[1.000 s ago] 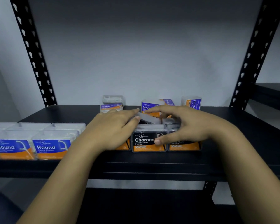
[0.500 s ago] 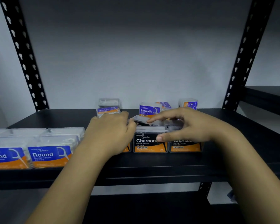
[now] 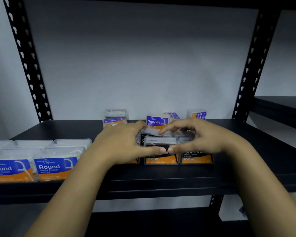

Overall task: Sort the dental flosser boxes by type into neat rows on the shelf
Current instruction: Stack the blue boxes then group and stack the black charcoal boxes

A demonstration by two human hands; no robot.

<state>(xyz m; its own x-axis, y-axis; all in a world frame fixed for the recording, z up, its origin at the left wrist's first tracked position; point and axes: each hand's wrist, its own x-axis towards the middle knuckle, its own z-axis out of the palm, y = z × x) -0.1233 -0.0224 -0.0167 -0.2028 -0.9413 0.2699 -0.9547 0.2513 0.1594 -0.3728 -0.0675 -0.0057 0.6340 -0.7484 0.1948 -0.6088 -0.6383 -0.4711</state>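
Glossy clear-lidded rectangular Charcoal box (image 3: pixel 161 151) between hands

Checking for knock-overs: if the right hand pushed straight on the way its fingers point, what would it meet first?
Its index finger points left across the Charcoal boxes; likely the left hand first, though depth is unclear.

Bare shelf (image 3: pixel 246 151) lay right of the Charcoal boxes (image 3: pixel 196 157). Round boxes (image 3: pixel 55 166) blocked the left front; Smooth boxes (image 3: pixel 156 121) crowded the back.
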